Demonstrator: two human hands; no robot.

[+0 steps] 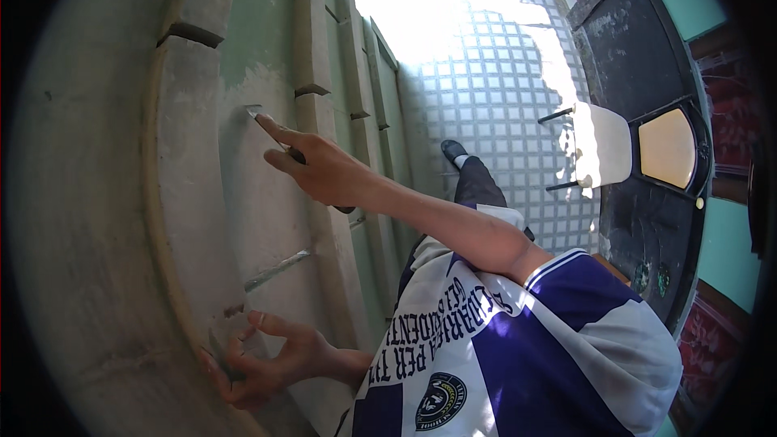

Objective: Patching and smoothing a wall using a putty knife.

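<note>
My right hand (330,168) is closed around the dark handle of a putty knife (275,139), with the index finger stretched along it toward the blade. The blade's tip rests against a panel (261,170) smeared with whitish filler, below a stretch of bare green paint. Lower down, my left hand (271,362) has its fingers curled around a thin greyish piece (222,338) with dark smudges at its upper edge. What that piece is I cannot make out. It lies close against the pale ledge at the left.
Raised pale strips (314,28) with gaps run beside the panel, more of them to the right. A patterned tile floor (494,57) lies beyond, sunlit at the top. One foot (455,150) stands on it. A cream chair (607,146) stands by a dark panel (639,218).
</note>
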